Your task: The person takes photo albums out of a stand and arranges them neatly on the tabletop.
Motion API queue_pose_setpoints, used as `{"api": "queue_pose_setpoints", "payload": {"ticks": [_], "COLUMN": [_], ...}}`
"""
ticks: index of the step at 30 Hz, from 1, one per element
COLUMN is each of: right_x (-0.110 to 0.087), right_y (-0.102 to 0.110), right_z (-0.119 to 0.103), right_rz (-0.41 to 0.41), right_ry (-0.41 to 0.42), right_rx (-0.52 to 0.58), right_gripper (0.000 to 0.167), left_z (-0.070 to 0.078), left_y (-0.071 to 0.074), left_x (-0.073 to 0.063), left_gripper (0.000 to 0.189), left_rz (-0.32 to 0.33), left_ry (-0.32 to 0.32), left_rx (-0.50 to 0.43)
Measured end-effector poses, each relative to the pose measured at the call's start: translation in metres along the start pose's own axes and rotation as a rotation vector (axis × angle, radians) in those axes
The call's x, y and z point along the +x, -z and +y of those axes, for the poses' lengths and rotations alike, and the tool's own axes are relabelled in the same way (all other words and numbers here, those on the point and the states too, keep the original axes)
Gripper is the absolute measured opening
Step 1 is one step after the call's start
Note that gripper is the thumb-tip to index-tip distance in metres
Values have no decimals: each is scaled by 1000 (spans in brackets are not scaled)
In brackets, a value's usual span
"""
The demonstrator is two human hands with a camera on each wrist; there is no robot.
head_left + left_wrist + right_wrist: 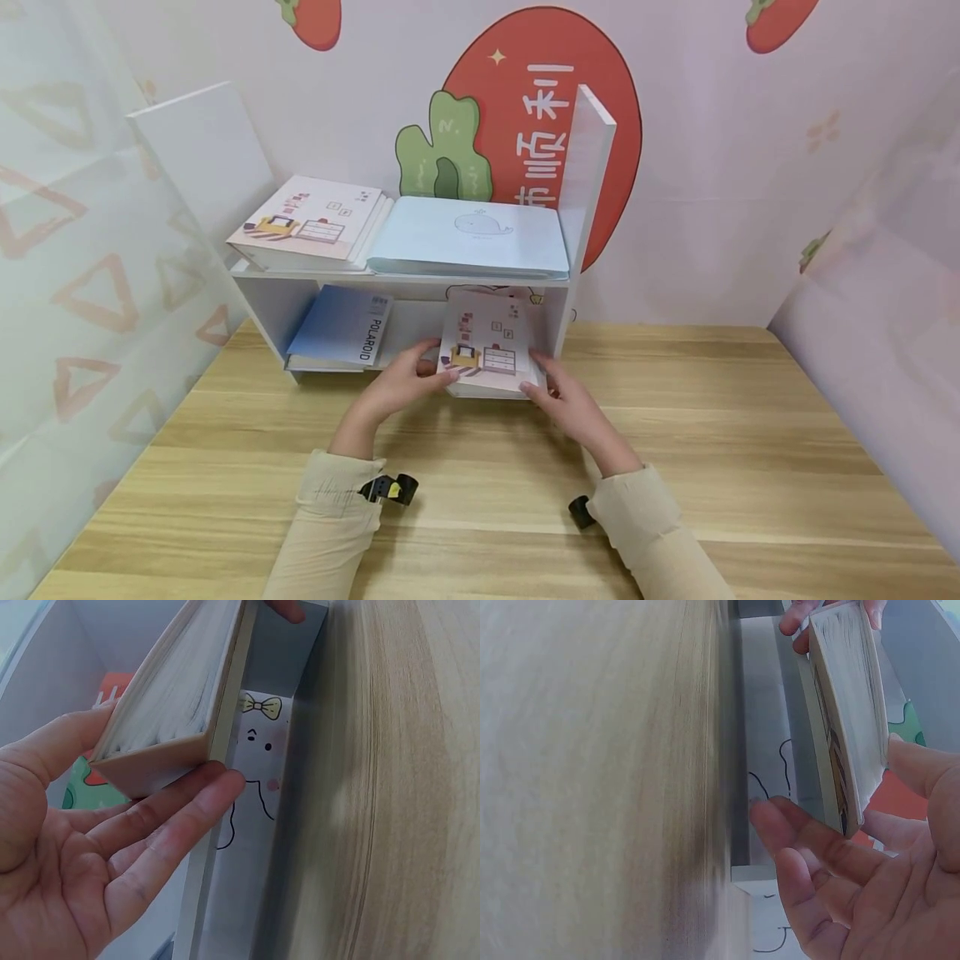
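Note:
A thick photo album (483, 342) with a pale cover of drawn furniture lies at the right of the white rack's (588, 171) lower shelf, its near end at the shelf's front edge. My left hand (397, 379) holds its left side, thumb at the top near corner. On the other side, my right hand (566, 404) grips the right near corner. In the left wrist view, thumb and fingers bracket the album (169, 690), its pages showing between the covers. The right wrist view shows my right thumb on one cover of the album (851, 705) and fingers by the other.
A blue album marked POLAROID (337, 321) lies at the left of the lower shelf. Above it, a similar furniture-print album (307, 221) sits beside a light blue whale album (472, 237). The rack stands on a wooden table (712, 450) against a printed backdrop (712, 208).

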State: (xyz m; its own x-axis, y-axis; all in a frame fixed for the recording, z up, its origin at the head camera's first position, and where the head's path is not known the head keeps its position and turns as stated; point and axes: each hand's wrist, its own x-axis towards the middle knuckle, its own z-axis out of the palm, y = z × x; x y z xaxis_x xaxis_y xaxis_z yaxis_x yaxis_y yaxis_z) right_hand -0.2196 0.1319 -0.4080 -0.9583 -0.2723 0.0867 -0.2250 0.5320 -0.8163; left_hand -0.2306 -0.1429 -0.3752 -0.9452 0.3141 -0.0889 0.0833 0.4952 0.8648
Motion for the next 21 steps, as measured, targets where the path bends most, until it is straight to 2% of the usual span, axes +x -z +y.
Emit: {"api": "queue_pose_setpoints", "payload": {"ticks": [10, 21], "right_x": [0, 0], "right_y": [0, -4], "right_z": [2, 2], "right_rz": [-9, -33], "right_ry": [12, 16], "right_rx": [-31, 64], "right_gripper": [70, 82], "left_z": [-2, -6], "left_y": [-2, -1], "left_x": [0, 2], "left_gripper": [81, 83], "left_rz": [-56, -168], "left_ry": [-15, -102], "left_rx": [-46, -35]}}
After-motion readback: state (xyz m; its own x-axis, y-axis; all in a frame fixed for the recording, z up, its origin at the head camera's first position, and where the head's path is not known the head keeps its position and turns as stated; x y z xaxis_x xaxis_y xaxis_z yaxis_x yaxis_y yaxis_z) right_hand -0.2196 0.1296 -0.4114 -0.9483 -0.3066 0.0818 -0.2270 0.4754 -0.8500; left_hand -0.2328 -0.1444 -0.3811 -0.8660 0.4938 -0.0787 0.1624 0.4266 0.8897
